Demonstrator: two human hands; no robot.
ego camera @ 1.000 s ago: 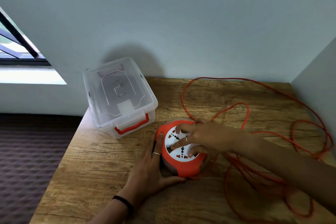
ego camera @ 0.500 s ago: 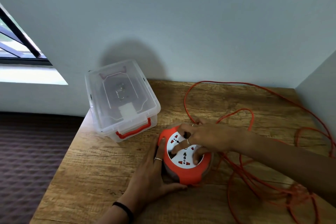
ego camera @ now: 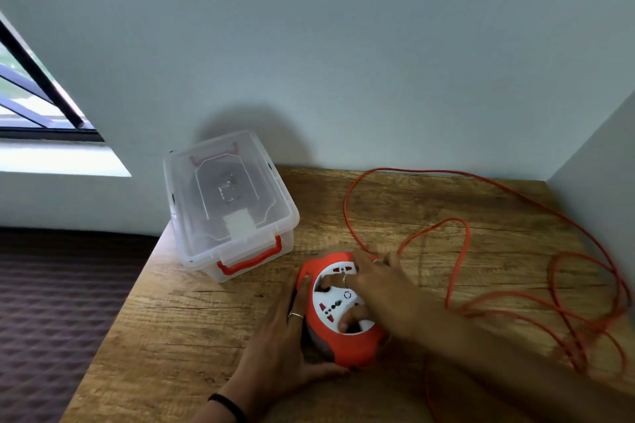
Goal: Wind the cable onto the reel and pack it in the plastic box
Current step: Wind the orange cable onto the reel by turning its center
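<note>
On the wooden counter (ego camera: 213, 336), just in front of the clear plastic box (ego camera: 228, 206), sits the orange cable reel (ego camera: 343, 347) with its white socket face turned up. The left hand (ego camera: 285, 350) cups the reel's left side, fingers lying fairly straight along the rim and thumb wrapped round the near edge – a bracing hold more than a clamp. The right hand (ego camera: 374, 288) lies over the socket face, its fingertips hooked down into the recesses of the white disc; this grip is curled on the reel's turning centre, though motion blur hides exactly how each finger sits.

The orange cable (ego camera: 460, 227) runs away from the reel to the right and behind it, in wide loose loops that reach the back wall and pile up near the right-hand corner. Most of it looks unwound, so the winding seems at an early stage.

What the next turn depends on: the slack lies wholly on the right-hand side of the reel, feeding in just behind the right hand, with the reel's axis standing upright. The right hand is the nearer one to the cable – it probably cranks while the left steadies. The tangled heap at the far right could snag as it is drawn in. The box, lid on and red latch (ego camera: 251, 259) facing the reel, waits on the left-hand side
</note>
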